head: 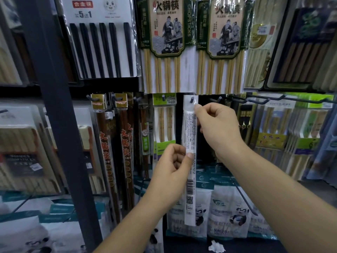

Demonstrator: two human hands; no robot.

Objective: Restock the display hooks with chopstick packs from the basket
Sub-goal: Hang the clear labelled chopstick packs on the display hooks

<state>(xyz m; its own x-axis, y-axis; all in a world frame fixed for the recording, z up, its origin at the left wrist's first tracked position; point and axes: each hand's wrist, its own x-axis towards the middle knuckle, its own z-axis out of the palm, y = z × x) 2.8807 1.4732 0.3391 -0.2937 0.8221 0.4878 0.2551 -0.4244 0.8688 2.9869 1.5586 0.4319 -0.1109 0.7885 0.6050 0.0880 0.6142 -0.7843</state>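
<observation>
STEP: hanging | white chopstick pack upright, top hole on the tip of the hook, looks just threaded | HANDS: my right hand pinches its top edge beside the hook, my left hand pinches its middle | NEXT: push it back along the hook, level it, then let go.

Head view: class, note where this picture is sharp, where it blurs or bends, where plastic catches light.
Head view: the white pack and the left hand and right hand holding it are sharp. Head view: packs at the left edge look soft, and the dark post slants, likely wide-angle distortion. Head view: lighting is even, with mild sheen on the black chopstick pack.
</observation>
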